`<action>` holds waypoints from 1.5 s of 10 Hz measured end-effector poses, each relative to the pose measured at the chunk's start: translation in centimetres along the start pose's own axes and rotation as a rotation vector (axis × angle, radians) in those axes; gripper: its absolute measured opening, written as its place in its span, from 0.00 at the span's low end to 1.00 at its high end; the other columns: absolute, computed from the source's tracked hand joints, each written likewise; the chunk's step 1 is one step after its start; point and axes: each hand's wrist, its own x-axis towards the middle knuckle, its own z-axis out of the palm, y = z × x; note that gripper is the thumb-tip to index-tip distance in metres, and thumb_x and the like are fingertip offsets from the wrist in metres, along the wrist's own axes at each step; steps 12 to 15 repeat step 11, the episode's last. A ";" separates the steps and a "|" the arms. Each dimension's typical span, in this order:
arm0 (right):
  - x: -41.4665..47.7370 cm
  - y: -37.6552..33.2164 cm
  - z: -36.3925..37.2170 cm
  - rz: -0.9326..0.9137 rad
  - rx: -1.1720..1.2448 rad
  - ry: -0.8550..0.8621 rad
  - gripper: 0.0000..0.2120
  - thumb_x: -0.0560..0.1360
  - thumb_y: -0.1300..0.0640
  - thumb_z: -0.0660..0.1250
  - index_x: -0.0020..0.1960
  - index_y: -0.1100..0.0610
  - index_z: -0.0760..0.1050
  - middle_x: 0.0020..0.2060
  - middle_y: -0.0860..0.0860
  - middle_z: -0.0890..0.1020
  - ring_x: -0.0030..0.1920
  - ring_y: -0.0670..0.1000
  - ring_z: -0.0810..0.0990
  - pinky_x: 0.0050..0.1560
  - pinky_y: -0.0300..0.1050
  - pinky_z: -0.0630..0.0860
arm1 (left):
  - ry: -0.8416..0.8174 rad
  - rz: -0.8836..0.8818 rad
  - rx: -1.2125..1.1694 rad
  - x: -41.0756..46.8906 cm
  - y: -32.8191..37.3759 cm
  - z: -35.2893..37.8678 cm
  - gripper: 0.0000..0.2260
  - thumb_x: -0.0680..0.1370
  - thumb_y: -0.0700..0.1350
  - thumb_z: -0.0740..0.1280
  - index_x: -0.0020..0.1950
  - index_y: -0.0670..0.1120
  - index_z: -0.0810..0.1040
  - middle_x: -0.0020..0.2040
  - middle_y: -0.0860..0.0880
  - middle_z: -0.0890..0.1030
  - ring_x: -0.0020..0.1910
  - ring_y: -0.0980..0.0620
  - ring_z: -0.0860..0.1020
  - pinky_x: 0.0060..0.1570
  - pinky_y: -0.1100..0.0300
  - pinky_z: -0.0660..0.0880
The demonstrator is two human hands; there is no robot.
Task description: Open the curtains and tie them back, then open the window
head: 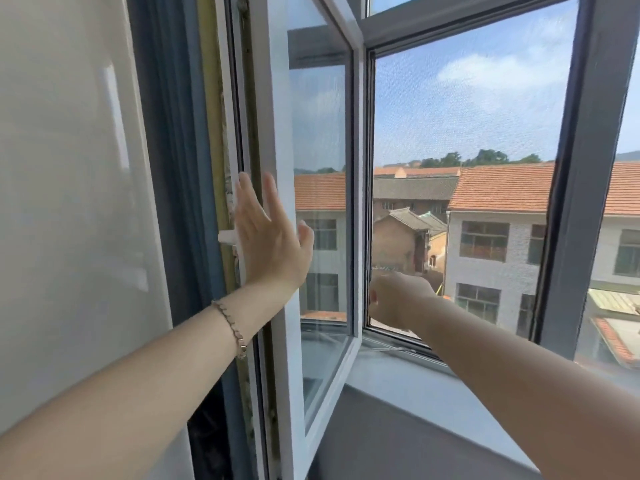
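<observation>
Outward from splayed, empty left fingers (273, 194): left hand (268, 237) flat against white window sash (277, 116), beside its handle (227, 237). Right hand (398, 299) curled near sash's far edge, grip unclear. Sash swung inward above grey sill (398, 386); mesh screen (467, 133) behind; bracelet (232, 323) on left wrist.

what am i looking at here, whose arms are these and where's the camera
There is no machine here. The one picture comes from a camera worn on a person's head, looking forward and down, so the arms are that person's own. The left hand, with a bracelet on its wrist, lies flat and open against the white sash, which has swung inward. A white handle sticks out beside it. The right hand is curled at the sash's far edge; what it grips is hidden. Behind is an insect screen, then roofs and sky. Nothing lies on the grey sill.
</observation>
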 end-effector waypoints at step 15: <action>-9.9 5.9 -8.6 -0.065 0.119 0.098 0.11 0.77 0.55 0.63 0.55 0.56 0.79 0.53 0.52 0.82 0.48 0.51 0.79 0.51 0.44 0.77 | -0.933 0.159 0.127 -4.2 9.9 1.3 0.14 0.78 0.45 0.57 0.49 0.37 0.78 0.44 0.35 0.79 0.42 0.43 0.80 0.40 0.55 0.72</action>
